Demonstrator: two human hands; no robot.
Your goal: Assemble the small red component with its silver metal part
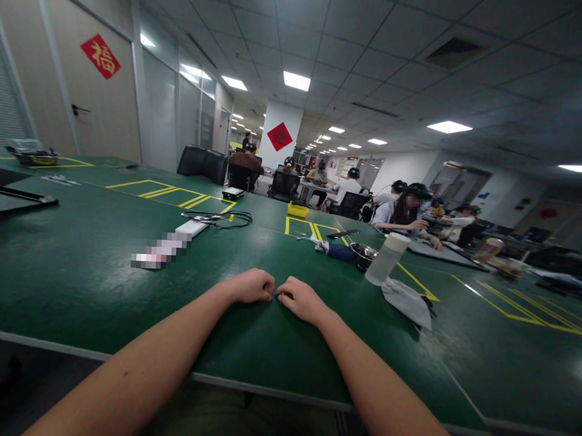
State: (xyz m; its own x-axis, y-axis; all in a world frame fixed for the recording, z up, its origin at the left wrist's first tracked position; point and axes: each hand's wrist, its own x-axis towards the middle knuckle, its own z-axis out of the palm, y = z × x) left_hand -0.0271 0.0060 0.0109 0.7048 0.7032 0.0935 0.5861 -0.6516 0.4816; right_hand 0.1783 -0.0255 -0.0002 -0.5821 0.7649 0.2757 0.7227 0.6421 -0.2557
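Note:
My left hand (254, 286) is closed into a loose fist on the green tabletop (247, 338). Just beside it, a small gap away, my right hand (301, 299) is curled with its fingertips turned inward. A tiny pale spot shows at the right fingertips; I cannot tell what it is. The inside of both hands is hidden. Beyond my left hand lies a long white box or strip (192, 228), partly blurred out, with a black cable (233, 220) at its far end. Right of my right hand stands a translucent bottle (387, 261) with a white lid.
A grey pouch (407, 301) lies by the bottle. Behind are a metal bowl (364, 254), a dark blue rolled item (340, 251) and a yellow box (298, 210). Yellow tape marks the table. A person (407, 213) sits across at right; a black laptop-like object (19, 200) is at left.

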